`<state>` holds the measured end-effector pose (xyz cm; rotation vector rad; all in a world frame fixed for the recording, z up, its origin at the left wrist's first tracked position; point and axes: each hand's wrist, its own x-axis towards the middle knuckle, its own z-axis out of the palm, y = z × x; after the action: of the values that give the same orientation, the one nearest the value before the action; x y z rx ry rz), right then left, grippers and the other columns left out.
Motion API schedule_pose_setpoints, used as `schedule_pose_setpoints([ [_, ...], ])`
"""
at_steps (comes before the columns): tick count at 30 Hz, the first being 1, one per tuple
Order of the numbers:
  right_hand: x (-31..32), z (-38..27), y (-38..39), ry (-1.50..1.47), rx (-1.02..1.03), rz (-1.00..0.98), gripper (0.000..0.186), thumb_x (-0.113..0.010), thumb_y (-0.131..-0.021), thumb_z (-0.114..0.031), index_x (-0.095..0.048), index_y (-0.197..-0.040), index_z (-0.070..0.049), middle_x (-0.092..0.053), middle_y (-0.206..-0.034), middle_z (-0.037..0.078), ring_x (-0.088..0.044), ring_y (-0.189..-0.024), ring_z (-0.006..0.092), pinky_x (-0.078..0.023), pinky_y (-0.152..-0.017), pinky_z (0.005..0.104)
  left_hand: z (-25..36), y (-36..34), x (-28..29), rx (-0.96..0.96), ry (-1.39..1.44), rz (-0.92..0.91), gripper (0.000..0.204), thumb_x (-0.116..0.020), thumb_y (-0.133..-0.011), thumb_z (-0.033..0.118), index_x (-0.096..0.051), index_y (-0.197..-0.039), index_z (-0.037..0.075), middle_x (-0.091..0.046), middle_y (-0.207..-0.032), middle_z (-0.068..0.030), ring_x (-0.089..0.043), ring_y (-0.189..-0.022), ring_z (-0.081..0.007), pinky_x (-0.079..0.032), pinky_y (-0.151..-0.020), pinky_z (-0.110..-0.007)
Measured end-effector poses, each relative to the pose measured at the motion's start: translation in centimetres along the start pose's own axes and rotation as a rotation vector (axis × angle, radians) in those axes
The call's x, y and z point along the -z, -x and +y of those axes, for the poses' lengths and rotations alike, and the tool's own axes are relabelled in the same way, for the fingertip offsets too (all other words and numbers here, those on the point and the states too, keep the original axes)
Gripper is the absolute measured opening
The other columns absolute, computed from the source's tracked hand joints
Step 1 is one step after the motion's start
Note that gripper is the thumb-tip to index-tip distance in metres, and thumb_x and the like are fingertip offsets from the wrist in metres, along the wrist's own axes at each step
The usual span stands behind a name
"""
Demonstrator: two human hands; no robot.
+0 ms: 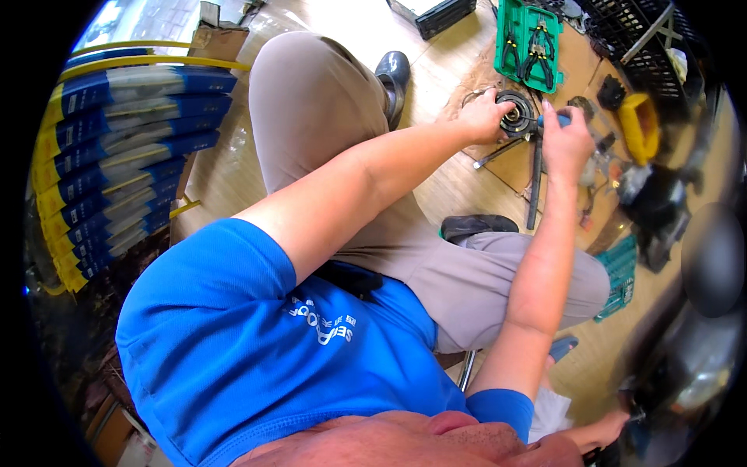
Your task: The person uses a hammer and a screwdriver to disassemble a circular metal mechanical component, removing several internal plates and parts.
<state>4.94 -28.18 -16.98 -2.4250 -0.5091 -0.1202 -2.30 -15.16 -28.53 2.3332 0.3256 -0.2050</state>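
In front of me, over a brown cardboard sheet (510,167), my left hand (482,117) grips a black ring-shaped metal part (515,114) by its left edge. The part has a round hub at its centre. My right hand (566,144) is closed around the blue handle of a screwdriver (549,121), whose shaft points left at the hub; whether the tip touches it I cannot tell. Beneath my hands lie a long dark bar (535,187) and a shorter metal rod (498,153). An open green case (555,47) with several black-and-yellow pliers (538,48) lies just beyond.
Black plastic crates (638,39) stand at the far right, near a yellow object (640,128). A teal tool case (618,280) lies beside my right knee. Blue-and-yellow packages (132,163) are stacked at left. Another person's hand (607,430) shows at lower right.
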Motion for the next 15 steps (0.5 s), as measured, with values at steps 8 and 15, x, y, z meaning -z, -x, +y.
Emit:
schedule_pose_setpoints([
  [8, -1.4, 1.2, -0.4, -0.038, -0.019, 0.084, 0.024, -0.068, -0.082, -0.027, -0.064, -0.078, -0.003, -0.065, -0.072, 0.018, -0.065, -0.066, 0.0344, -0.050, -0.062, 0.0404, 0.0, -0.1, -1.0, -0.013, -0.170, 0.073, 0.069, -0.080, -0.069, 0.038, -0.053, -0.131, 0.024, -0.044, -0.129, -0.0185, -0.042, -0.125, -0.0340, -0.043, -0.096, -0.045],
  [15, -0.1, 5.1, -0.3, -0.194, -0.037, 0.002, 0.024, -0.072, -0.080, -0.024, -0.065, -0.085, -0.001, -0.067, -0.078, 0.015, -0.065, -0.071, 0.0251, -0.051, -0.069, 0.0349, -0.2, -0.3, -1.2, -0.042, -0.189, 0.066, 0.068, -0.079, -0.070, 0.041, -0.052, -0.130, 0.025, -0.045, -0.127, -0.0184, -0.045, -0.123, -0.0337, -0.043, -0.096, -0.046],
])
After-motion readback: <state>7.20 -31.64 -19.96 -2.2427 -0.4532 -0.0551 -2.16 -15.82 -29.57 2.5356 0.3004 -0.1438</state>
